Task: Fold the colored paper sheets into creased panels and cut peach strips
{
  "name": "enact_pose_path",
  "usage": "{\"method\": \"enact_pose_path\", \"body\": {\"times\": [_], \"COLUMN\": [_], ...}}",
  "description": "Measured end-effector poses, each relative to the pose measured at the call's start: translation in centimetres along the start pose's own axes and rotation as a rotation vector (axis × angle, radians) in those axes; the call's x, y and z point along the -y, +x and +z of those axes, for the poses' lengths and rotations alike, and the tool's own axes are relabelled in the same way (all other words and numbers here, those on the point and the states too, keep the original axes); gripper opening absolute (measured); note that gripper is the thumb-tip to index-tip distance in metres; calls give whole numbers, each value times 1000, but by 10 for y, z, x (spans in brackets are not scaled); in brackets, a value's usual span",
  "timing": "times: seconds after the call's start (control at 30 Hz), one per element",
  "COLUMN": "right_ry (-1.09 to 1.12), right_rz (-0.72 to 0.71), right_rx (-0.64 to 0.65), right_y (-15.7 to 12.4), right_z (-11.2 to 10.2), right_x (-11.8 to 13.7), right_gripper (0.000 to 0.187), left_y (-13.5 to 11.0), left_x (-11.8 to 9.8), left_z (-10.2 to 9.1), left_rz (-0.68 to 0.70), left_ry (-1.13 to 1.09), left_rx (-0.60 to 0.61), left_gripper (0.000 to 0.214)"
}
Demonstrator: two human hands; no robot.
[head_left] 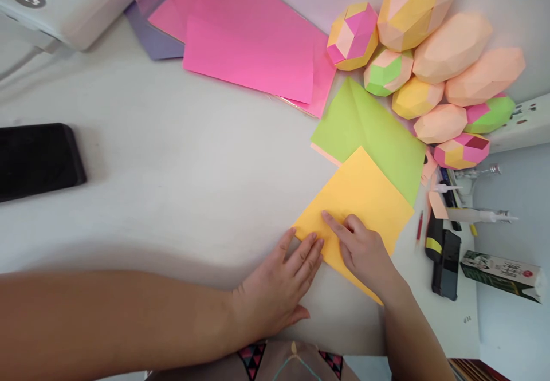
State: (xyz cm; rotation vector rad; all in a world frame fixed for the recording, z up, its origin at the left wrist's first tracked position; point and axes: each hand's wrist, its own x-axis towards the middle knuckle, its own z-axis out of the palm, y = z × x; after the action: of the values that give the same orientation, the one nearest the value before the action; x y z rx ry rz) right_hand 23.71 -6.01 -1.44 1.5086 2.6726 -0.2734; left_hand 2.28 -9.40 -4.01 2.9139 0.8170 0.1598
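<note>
A yellow-orange sheet of paper (365,197) lies on the white table (180,157), turned like a diamond. My left hand (277,286) rests flat on the table with its fingers stretched out, the fingertips on the sheet's near left corner. My right hand (363,249) lies on the same sheet, index finger pointing out and pressing the paper, the other fingers curled in. A green sheet (373,126) lies partly under the yellow-orange one, farther back.
Pink sheets (244,37) and a purple one (150,37) lie at the back. Several faceted paper shapes (429,66) crowd the back right. A black phone (36,160) sits at the left, a white device (69,0) top left. Pens, glue and a carton (502,275) lie at the right edge.
</note>
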Motion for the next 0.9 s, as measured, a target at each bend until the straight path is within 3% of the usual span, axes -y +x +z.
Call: {"method": "enact_pose_path", "body": {"times": [0.6,0.9], "right_ry": [-105,-109], "right_rz": [16,49], "right_rx": [38,54], "right_y": [2,1], "right_z": [0,0], "right_x": [3,3], "right_gripper": [54,56], "left_y": [1,0], "left_x": [3,4], "left_z": [-6,-8], "left_rz": [24,-75], "left_ry": [-7,17], "left_rx": [7,-20], "left_gripper": [76,92]}}
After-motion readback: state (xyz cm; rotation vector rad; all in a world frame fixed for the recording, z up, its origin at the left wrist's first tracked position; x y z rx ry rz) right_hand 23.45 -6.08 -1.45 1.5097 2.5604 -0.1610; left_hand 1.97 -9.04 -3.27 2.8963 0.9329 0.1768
